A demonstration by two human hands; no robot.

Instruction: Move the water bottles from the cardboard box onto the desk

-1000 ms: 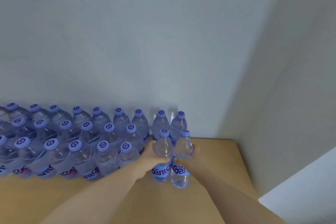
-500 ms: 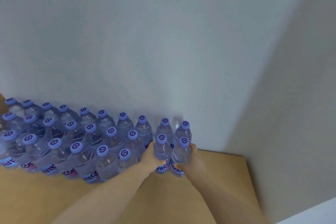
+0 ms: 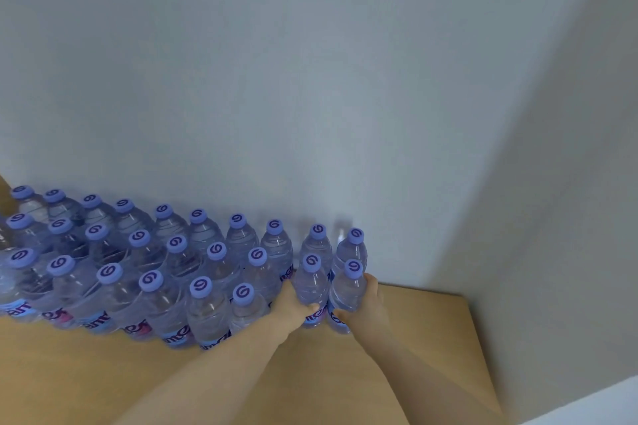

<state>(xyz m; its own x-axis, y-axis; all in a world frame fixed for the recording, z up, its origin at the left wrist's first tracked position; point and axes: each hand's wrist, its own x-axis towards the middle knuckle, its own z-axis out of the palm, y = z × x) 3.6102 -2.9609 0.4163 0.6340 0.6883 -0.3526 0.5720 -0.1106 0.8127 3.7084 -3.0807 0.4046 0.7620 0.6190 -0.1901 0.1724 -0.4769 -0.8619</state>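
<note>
Several clear water bottles with purple caps stand in three rows (image 3: 148, 272) on the wooden desk (image 3: 424, 328) against the wall. At the right end of the rows, my left hand (image 3: 293, 305) grips one upright bottle (image 3: 311, 283) around its middle. My right hand (image 3: 366, 307) grips a second upright bottle (image 3: 349, 286) beside it. Both held bottles stand just in front of two other bottles (image 3: 336, 247) by the wall, their bases down at the desk top. The cardboard box is out of view.
A grey-white wall (image 3: 310, 79) rises directly behind the bottles, and a side wall (image 3: 559, 217) closes the corner on the right. Bare desk surface lies to the right of the held bottles and in front of the rows.
Both hands have pushed the two bottles farther back toward the wall and lowered them beside the rows. The camera has tilted, so the rows sit lower and more to the left.
</note>
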